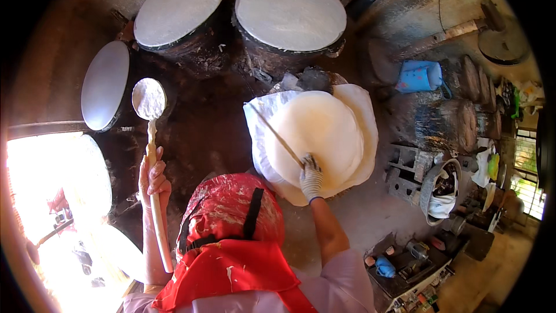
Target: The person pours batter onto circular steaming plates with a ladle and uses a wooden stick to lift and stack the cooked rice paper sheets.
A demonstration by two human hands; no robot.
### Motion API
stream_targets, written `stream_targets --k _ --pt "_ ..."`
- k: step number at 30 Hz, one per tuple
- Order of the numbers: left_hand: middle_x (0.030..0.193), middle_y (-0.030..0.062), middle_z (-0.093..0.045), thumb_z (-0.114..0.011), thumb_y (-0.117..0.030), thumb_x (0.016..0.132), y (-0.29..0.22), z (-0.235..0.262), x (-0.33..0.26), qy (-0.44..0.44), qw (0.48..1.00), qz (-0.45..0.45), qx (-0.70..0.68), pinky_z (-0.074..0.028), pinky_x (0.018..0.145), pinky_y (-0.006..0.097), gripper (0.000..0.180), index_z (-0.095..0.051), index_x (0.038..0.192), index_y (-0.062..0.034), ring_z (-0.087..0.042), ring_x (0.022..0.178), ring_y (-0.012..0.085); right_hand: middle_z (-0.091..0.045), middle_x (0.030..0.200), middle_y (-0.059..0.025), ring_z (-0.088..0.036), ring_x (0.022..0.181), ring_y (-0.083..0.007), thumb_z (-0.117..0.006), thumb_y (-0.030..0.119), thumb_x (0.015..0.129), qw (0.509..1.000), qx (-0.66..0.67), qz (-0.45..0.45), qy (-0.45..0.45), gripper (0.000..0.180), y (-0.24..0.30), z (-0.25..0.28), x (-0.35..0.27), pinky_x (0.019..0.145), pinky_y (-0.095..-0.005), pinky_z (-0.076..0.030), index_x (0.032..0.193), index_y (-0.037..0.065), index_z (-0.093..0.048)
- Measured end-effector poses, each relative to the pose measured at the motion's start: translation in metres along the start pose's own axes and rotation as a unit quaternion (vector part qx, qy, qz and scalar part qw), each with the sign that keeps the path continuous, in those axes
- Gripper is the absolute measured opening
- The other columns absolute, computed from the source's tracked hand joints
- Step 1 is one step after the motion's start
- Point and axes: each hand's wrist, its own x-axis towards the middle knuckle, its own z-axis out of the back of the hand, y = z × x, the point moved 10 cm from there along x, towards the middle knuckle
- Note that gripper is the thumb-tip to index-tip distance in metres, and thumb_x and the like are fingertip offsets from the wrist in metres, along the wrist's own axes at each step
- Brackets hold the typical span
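My left hand [154, 177] grips the long pale handle of a ladle [149, 99] whose round bowl is coated in white batter, held out over the dark stove top. My right hand [311, 176], in a white knit glove, holds a thin stick [277, 135] that lies across a stack of round, pale, thin sheets [324, 133] on a white cloth [255, 117]. The glove rests on the near edge of the stack. A red apron and red cap covering fill the lower middle.
Two round steamers with white stretched tops, one [178, 7] on the left and one [291, 10] on the right, stand at the back. A third white disc [105, 84] is at left. A blue container [419, 76], logs, a metal bucket [440, 188] and cluttered tools sit on the right.
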Motion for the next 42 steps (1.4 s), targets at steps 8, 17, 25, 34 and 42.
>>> stream_targets --k 8,17,25,34,42 --pt "0.069 0.0034 -0.041 -0.031 -0.030 0.099 -0.066 0.029 0.005 -0.004 0.999 0.033 -0.008 -0.033 0.037 0.021 0.046 -0.032 0.131 0.0025 -0.038 0.038 0.0094 -0.051 0.127 -0.0068 -0.048 0.115 -0.0280 -0.053 0.017 0.080 0.998 -0.003 -0.054 -0.035 0.029 0.027 0.014 0.012 0.091 -0.0441 -0.039 0.109 0.012 -0.056" --pt "0.068 0.0029 -0.043 -0.034 -0.028 0.098 -0.097 0.021 0.014 -0.029 0.998 0.047 -0.018 -0.036 0.035 0.019 0.045 -0.032 0.129 0.0048 -0.038 0.037 0.0061 -0.054 0.120 -0.0122 -0.049 0.112 -0.0319 -0.054 0.012 0.080 0.992 0.019 -0.109 -0.065 0.025 -0.006 0.016 0.000 0.093 -0.0425 -0.039 0.104 0.006 -0.057" --pt "0.066 0.0007 -0.044 -0.038 -0.030 0.096 -0.080 -0.017 0.022 -0.090 0.989 0.096 0.074 -0.033 0.035 0.017 0.043 -0.037 0.125 0.0015 -0.037 0.035 0.0039 -0.058 0.083 -0.0091 -0.057 0.068 -0.0177 -0.047 0.019 0.091 0.889 0.361 -0.274 -0.063 0.031 0.022 0.035 -0.001 0.065 -0.0305 -0.046 0.113 -0.003 -0.052" --pt "0.065 -0.0018 -0.044 -0.041 -0.031 0.095 -0.128 -0.020 0.012 -0.073 0.995 0.063 0.004 -0.030 0.035 0.017 0.039 -0.043 0.121 -0.0023 -0.033 0.035 0.0030 -0.051 0.126 -0.0168 -0.047 0.118 -0.0225 -0.050 0.017 0.092 0.890 0.401 0.187 -0.106 0.041 0.369 0.185 0.264 0.097 -0.0324 -0.037 0.128 -0.002 -0.042" --pt "0.066 -0.0001 -0.044 -0.037 -0.033 0.096 -0.157 0.005 0.011 -0.091 0.992 -0.049 -0.069 -0.034 0.036 0.021 0.043 -0.038 0.126 -0.0018 -0.037 0.035 0.0058 -0.060 0.103 -0.0205 -0.060 0.088 -0.0370 -0.053 0.024 0.086 0.989 0.132 0.065 0.005 0.032 0.407 0.126 0.446 0.074 -0.0428 -0.048 0.117 0.014 -0.058"
